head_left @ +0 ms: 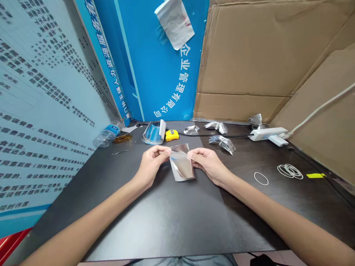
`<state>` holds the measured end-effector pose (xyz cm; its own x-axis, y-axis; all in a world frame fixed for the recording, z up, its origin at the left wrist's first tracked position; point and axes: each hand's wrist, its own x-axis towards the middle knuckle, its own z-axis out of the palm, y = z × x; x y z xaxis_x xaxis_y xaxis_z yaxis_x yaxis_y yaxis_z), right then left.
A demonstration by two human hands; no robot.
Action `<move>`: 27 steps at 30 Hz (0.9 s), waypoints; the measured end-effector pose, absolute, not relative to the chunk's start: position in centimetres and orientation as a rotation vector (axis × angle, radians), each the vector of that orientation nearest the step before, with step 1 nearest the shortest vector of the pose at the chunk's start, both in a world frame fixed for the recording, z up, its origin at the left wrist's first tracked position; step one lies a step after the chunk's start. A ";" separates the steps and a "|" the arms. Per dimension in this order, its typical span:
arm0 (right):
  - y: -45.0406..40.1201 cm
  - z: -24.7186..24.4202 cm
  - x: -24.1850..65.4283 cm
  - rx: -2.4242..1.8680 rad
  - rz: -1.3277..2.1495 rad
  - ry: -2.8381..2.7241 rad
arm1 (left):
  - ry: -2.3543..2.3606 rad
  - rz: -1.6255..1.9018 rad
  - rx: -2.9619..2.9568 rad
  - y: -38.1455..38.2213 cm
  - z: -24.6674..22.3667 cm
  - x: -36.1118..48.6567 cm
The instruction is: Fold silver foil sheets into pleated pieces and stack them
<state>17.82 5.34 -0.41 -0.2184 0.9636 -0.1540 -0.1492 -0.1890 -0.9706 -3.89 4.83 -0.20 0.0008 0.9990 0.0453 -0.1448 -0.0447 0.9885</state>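
Between my two hands a shiny silver foil sheet (182,164) is held a little above the dark grey mat, its surface slightly curved and its lower edge hanging toward me. My left hand (151,162) pinches its upper left edge between thumb and fingers. On the opposite side my right hand (206,162) pinches the right edge in the same way. Just beyond the hands lie a yellow tape measure (172,135) and a curled stack of blue and silver sheets (154,132). Bundles of folded foil (222,143) rest behind my right hand.
A power strip (268,133) with cables sits at the back right. White rubber bands (290,171) and a yellow strip (315,176) lie on the right. At the back left are a plastic bottle (108,135) and brown tape (122,138). Blue panels and cardboard (249,55) wall the desk.
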 end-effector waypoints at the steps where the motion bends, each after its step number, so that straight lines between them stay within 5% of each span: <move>1: 5.6 -0.6 17.9 -1.120 1.528 -1.174 | 1.101 1.283 1.176 5.0 -0.3 -4.0; 14: 5.8 -0.6 18.7 -1.382 0.765 -1.982 | 1.253 0.702 2.407 5.0 -0.8 -4.9; 27: 4.9 -1.6 18.5 -1.293 -0.033 -2.382 | 1.321 0.471 2.683 4.5 0.2 -4.3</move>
<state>18.49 4.91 -1.55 -0.4744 0.7948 0.3785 0.8051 0.5656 -0.1786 -4.33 4.47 0.18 0.5722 0.7886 0.2253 0.7533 -0.6139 0.2358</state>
